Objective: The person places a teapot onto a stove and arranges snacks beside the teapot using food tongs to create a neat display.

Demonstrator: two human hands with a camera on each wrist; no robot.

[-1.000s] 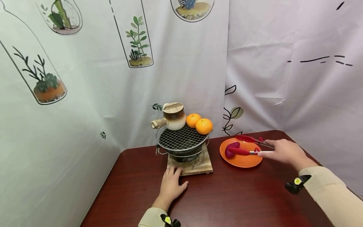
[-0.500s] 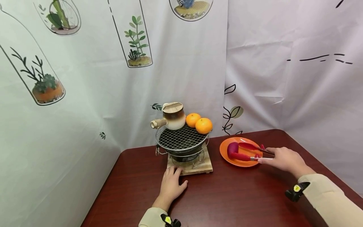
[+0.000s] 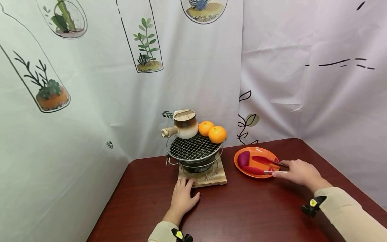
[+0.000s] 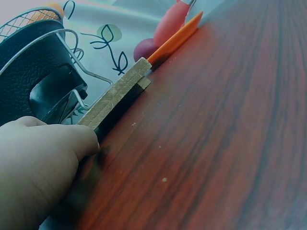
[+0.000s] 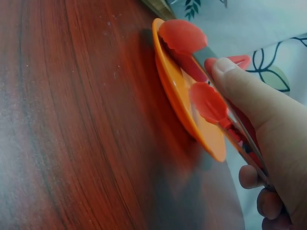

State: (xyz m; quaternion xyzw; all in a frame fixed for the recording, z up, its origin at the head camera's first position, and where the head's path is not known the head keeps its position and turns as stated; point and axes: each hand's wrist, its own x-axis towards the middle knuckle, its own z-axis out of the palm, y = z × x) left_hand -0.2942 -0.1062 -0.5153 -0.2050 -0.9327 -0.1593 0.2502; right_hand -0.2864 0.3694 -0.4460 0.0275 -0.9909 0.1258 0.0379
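Note:
My right hand (image 3: 297,173) holds red-tipped tongs (image 3: 257,171) over an orange plate (image 3: 259,151), their two arms spread apart. Just left of the tips, on the plate, lies a smooth purple oblong thing (image 3: 243,159) whose kind I cannot tell. In the right wrist view, thumb and curled fingers grip the tongs' (image 5: 209,103) metal arms. My left hand (image 3: 181,198) rests with fingers spread at the front edge of a wooden board (image 3: 208,182). The left wrist view has its thumb side beside the board (image 4: 115,91); the other fingers are hidden there.
On the board a black round grill (image 3: 193,148) stands in a wire frame. Its mesh bears a brown-and-cream pot (image 3: 185,129) with a side handle and wooden lid, plus two oranges (image 3: 217,134). A printed cloth (image 3: 196,84) hangs behind the dark red table (image 3: 235,211).
The tongs have lowered toward the plate and drawn slightly back. The purple thing, between the tips half a second ago, now lies left of them. My left hand has stayed put.

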